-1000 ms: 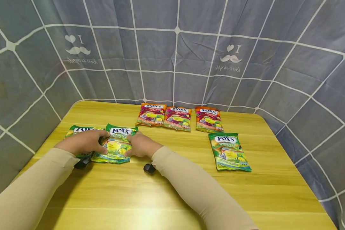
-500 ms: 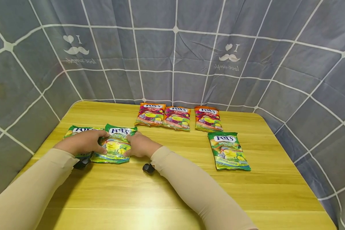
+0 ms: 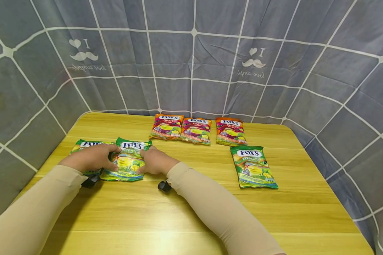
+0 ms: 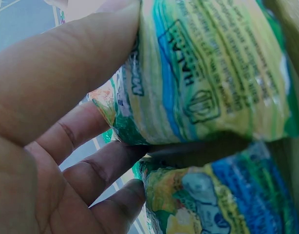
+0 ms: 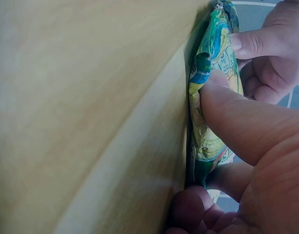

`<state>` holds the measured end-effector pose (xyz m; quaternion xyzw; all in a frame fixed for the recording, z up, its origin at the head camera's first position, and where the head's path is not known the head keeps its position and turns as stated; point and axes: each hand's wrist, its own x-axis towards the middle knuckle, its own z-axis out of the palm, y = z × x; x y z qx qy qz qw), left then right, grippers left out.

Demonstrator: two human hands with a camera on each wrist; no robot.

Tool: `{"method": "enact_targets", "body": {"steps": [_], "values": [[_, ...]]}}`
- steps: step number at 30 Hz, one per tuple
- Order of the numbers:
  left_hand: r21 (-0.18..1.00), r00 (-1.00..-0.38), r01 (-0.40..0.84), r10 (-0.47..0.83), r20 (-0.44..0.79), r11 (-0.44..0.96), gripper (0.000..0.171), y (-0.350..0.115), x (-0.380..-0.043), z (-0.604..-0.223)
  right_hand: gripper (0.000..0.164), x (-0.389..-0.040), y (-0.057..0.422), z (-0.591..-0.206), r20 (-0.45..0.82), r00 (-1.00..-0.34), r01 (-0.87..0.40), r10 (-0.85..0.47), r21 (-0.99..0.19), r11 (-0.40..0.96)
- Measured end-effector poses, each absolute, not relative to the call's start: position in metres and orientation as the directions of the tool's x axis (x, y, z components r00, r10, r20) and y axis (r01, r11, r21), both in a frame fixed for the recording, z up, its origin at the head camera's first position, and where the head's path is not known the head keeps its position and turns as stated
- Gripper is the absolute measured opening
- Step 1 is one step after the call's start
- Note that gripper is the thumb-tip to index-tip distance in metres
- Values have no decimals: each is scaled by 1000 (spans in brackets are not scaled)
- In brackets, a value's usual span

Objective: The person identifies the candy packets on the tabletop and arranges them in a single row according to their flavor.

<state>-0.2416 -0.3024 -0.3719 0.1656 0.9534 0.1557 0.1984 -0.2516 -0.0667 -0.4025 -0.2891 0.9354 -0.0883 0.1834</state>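
A green FOX'S Spring Tea candy bag (image 3: 126, 163) lies on the table's left side, held from both edges. My left hand (image 3: 90, 157) pinches its left edge; in the left wrist view the thumb lies on the bag (image 4: 198, 73) and the fingers reach into the gap beside a second green candy bag (image 4: 193, 200). That second bag (image 3: 83, 144) is mostly covered by my left hand in the head view. On the other edge, my right hand (image 3: 157, 160) grips the bag, its thumb (image 5: 227, 107) against the side and its fingertips low by the tabletop.
Three orange-and-purple FOX'S Fruits bags (image 3: 167, 126) stand along the back edge, one set apart to the right. Another green Spring Tea bag (image 3: 254, 167) lies on the right. Grey grid-patterned cloth (image 3: 191, 63) encloses the wooden table (image 3: 178, 219) at the back and sides.
Both hands keep their places on the green candy bag. The head view has shifted very slightly; no bag has visibly moved on the table.
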Motion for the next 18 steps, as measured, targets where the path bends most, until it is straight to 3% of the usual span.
{"method": "enact_targets", "body": {"steps": [18], "values": [[363,-859,233,366,-358,902,81,-299,-241,-369,84,-252,-65,-402,-307,-761,-495,-572,-295,817]]}}
